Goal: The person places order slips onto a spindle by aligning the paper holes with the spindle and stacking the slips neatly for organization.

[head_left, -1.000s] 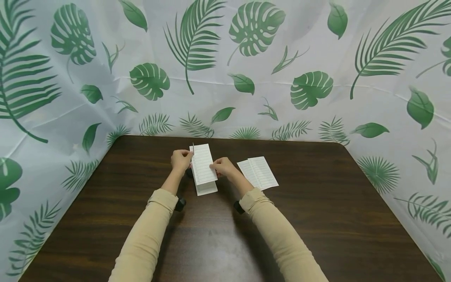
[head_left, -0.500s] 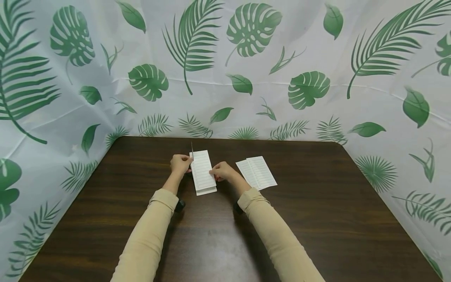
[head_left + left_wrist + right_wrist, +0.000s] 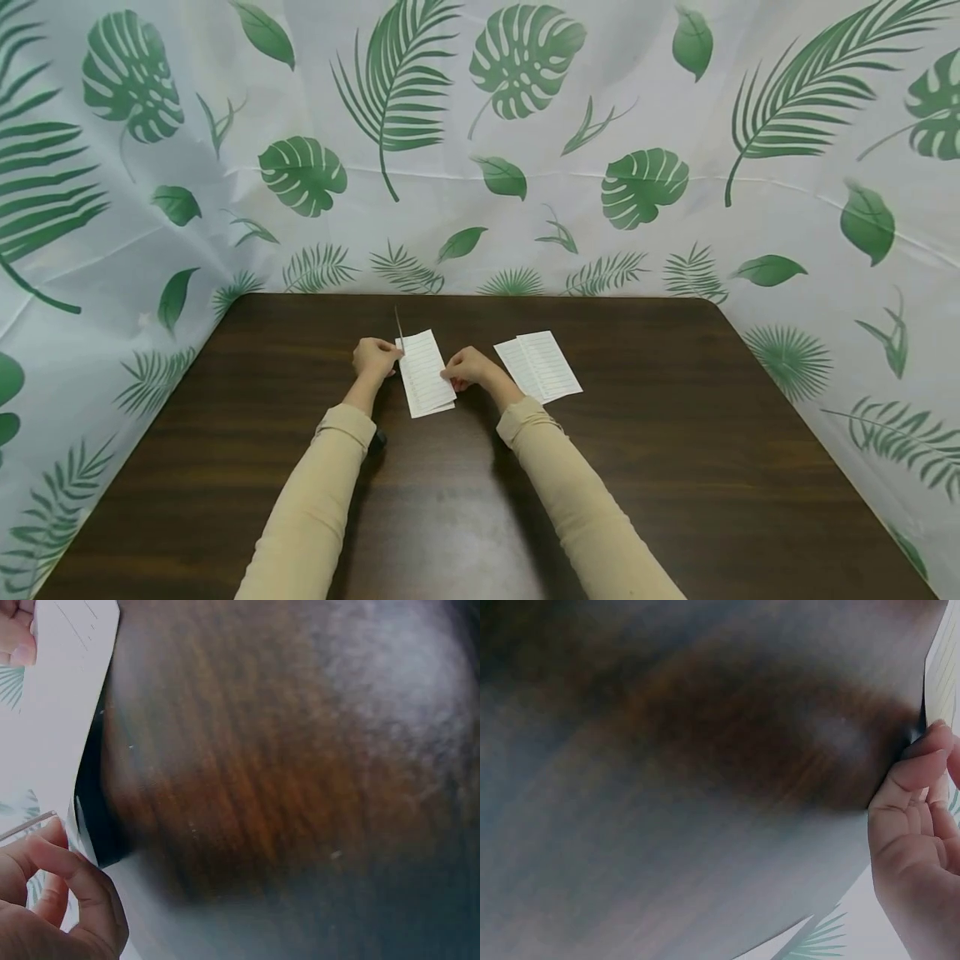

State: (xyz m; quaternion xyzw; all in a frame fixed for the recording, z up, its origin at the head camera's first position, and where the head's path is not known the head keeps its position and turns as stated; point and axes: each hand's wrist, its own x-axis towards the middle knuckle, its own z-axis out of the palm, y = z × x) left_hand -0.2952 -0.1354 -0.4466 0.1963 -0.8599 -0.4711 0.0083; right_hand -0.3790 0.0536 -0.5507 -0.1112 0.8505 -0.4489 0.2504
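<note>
A white lined paper sheet point(image 3: 427, 371) is held between my hands, with a second white layer showing under its lower edge. My left hand point(image 3: 375, 358) is at its upper left edge. Thumb and index finger pinch a thin grey stick point(image 3: 28, 827), which points up and away in the head view; its kind is unclear. The paper's edge meets those fingertips. Pinching the sheet's right edge is my right hand point(image 3: 468, 368), its fingers curled in the right wrist view.
Two more lined white sheets point(image 3: 551, 367) lie overlapping on the dark wooden table point(image 3: 660, 450), right of my right hand. Behind the table's far edge hangs a white cloth point(image 3: 570, 208) with green leaves.
The held sheet has come lower and nearer, and the gap to the layer beneath has narrowed. Both hands moved slightly down with it. The two other sheets stay put as the view shifts.
</note>
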